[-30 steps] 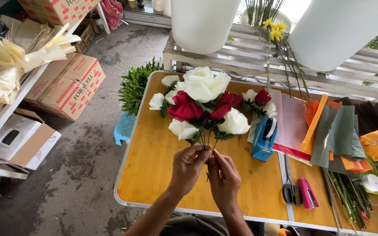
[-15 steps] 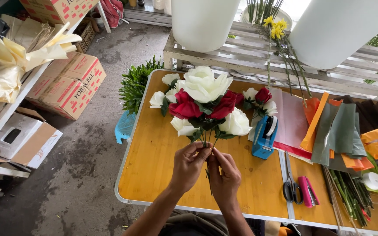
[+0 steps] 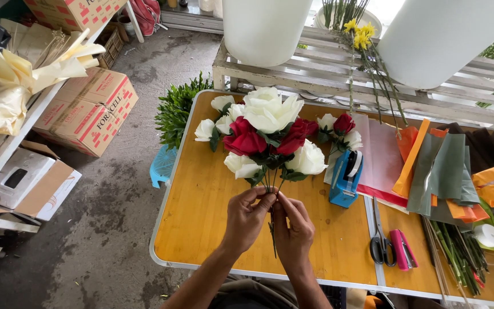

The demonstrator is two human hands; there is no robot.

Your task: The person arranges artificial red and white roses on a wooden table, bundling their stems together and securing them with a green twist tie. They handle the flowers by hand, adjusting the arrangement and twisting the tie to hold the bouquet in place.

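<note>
A bunch of white and red roses stands upright over the yellow wooden table. My left hand grips its green stems just under the blooms. My right hand is closed on the same stems a little lower, touching the left hand. The stem ends poke out below my fingers. More white and red roses lie flat on the table behind the bunch.
A blue tape dispenser sits right of the bunch, then scissors, a pink stapler, coloured wrapping sheets and cut stems. Yellow flowers and white buckets stand behind. Cardboard boxes lie on the floor left.
The bunch stays in both hands. My fingers have shifted slightly on the stems and the blooms have barely moved.
</note>
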